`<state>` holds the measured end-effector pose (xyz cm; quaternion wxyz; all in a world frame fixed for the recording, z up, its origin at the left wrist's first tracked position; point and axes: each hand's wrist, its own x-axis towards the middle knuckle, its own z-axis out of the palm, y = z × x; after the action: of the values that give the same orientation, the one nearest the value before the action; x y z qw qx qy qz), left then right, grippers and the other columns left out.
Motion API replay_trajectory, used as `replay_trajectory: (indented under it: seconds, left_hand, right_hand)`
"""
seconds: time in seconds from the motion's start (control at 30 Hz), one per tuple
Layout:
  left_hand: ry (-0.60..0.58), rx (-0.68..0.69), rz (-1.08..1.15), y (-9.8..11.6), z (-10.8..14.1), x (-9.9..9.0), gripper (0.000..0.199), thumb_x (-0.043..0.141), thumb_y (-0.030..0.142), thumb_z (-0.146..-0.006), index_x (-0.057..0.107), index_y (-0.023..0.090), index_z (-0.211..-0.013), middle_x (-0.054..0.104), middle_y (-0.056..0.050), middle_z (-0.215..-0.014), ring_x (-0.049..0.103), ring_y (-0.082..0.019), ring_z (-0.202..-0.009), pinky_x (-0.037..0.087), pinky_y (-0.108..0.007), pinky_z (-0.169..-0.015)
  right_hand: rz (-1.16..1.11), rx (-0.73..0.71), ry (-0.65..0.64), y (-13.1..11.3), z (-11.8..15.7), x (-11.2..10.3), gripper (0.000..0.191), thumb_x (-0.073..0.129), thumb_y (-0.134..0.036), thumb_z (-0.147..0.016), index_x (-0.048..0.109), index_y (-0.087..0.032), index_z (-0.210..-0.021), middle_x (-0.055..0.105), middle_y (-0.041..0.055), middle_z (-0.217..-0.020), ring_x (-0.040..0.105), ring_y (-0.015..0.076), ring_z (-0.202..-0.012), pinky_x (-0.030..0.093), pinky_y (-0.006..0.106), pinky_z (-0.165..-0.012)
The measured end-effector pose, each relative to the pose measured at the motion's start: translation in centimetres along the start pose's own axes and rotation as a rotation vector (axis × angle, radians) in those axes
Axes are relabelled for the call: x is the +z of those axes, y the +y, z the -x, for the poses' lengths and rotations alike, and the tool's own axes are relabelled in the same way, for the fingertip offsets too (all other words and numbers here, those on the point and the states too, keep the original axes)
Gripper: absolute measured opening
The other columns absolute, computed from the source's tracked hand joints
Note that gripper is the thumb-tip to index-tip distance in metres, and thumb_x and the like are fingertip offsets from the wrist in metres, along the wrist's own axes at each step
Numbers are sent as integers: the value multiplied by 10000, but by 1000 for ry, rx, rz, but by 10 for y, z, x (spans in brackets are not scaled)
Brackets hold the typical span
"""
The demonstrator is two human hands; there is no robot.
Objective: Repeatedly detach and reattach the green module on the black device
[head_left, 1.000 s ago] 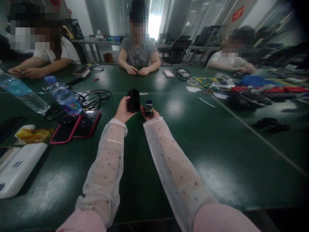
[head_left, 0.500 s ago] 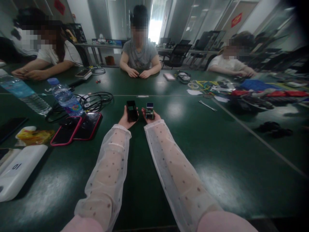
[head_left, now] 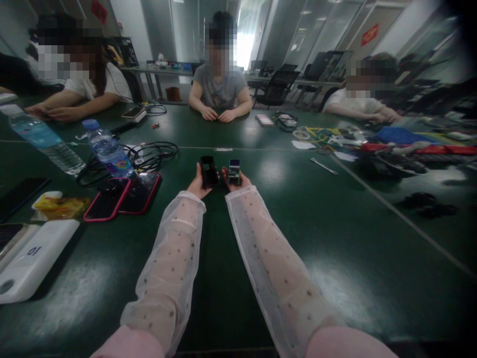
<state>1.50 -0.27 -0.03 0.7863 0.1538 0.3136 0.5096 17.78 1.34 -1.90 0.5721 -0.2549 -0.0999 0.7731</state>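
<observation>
My left hand [head_left: 197, 184] is closed around a black plastic casing [head_left: 209, 176], which has a rectangular window in its upper half. The casing stands roughly upright above the green table [head_left: 238, 258]. Just to its right, my right hand [head_left: 242, 183] grips a small circuit board [head_left: 234, 178] with a little screen [head_left: 234, 163] at its top. A small gap separates the two things. Fingers behind both are partly hidden. Sheer dotted sleeves cover both forearms.
Two water bottles [head_left: 108, 149], black cables [head_left: 160, 151] and pink-edged phones [head_left: 139, 194] lie left, with a white power bank [head_left: 40, 261] nearer. A wrench [head_left: 323, 166] and tangled wires [head_left: 328, 134] are to the right. Three people sit across the table.
The whole view has shifted slightly, so most things appear a little further right. Both hands keep hold of the same things, with the casing leaning slightly differently.
</observation>
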Motion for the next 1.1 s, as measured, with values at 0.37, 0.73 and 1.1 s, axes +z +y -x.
replay_trajectory:
  seconds: [0.37,0.73,1.1]
  left_hand:
    - [7,-16,15,1,3,2,749,281,684,-897,606,72,-1181,688,-103,-770,661,-172,-697,536,-279,-676]
    - [2,-12,-3,1,5,4,759,280,672,-903,593,60,-1225,693,-110,-774,660,-179,-698,531,-285,-680]
    - [-1,-15,0,0,5,3,708,283,651,-918,604,88,-1204,700,-100,-798,668,-176,-718,535,-285,-695]
  right_hand:
    - [-1,6,-10,1,4,0,403,260,-323,-1016,572,-101,-1142,740,92,-878,724,169,-805,610,291,-674]
    - [3,-8,-16,2,2,-2,398,269,-318,-1012,565,-107,-1176,740,95,-893,723,171,-826,608,290,-672]
    - [3,-6,-1,2,4,-1,413,269,-321,-1011,534,-92,-1230,740,97,-866,718,169,-811,601,277,-668]
